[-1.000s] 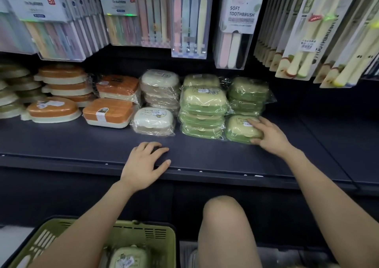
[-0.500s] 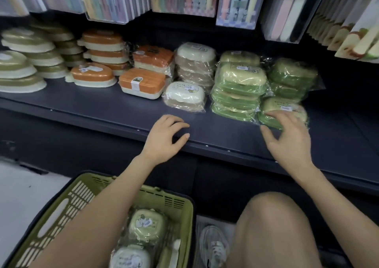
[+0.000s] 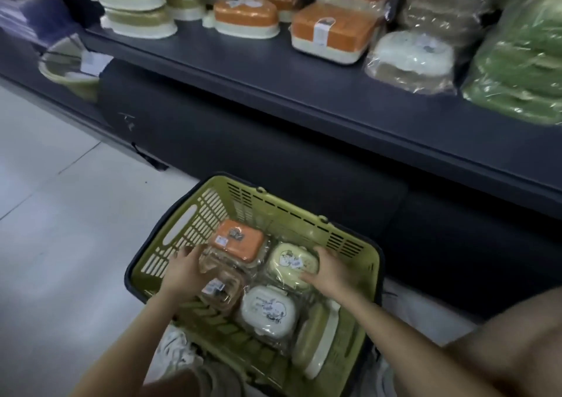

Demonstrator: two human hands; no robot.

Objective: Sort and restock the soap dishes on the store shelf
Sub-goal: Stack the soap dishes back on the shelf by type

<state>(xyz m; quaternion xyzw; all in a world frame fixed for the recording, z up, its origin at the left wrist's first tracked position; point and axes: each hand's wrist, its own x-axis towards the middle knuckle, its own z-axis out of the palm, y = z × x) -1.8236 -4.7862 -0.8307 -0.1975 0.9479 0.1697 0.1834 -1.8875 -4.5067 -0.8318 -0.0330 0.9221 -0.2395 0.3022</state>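
Note:
A green basket (image 3: 194, 223) on the floor holds several wrapped soap dishes. My left hand (image 3: 185, 270) grips a clear-wrapped brownish dish (image 3: 225, 278) at the basket's left side, just below an orange dish (image 3: 238, 240). My right hand (image 3: 330, 270) curls round the right side of a pale yellow dish (image 3: 290, 264). A white dish (image 3: 269, 308) lies nearer me, and a green and white dish (image 3: 316, 339) stands on edge at the right. On the dark shelf (image 3: 273, 83) above stand orange dishes (image 3: 331, 31), a white wrapped dish (image 3: 410, 59) and green wrapped dishes (image 3: 517, 62).
Stacks of olive and cream oval dishes (image 3: 133, 4) fill the shelf's left end. A pale tub (image 3: 71, 71) sits on a lower ledge at the far left. Grey floor tiles (image 3: 60, 214) lie left of the basket. My shoe (image 3: 175, 352) and knees are at the bottom.
Both hands left the shelf and dropped into the basket. The view swung down and left. My left hand now holds the clear-wrapped dish, my right the pale yellow one.

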